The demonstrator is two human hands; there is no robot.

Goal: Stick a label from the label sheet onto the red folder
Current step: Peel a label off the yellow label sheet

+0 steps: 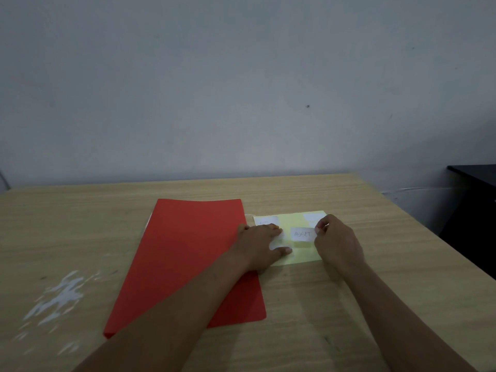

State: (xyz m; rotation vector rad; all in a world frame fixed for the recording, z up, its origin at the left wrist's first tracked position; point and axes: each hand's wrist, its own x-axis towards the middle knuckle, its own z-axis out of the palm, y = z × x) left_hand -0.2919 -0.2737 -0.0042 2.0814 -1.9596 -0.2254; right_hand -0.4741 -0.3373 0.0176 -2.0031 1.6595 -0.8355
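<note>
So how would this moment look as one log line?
left hand flat on label sheet | right hand picking at ASSET label | red folder bare

A light wood-grain counter [349, 304] fills the lower half of the view. White smears [57, 296], like scraped paint, mark its left part. Behind it rises a plain grey wall [241, 89] with one small dark spot [308, 106]. At the right edge, just beyond the counter's corner, stands a piece of black furniture [475, 210], only partly visible.
</note>
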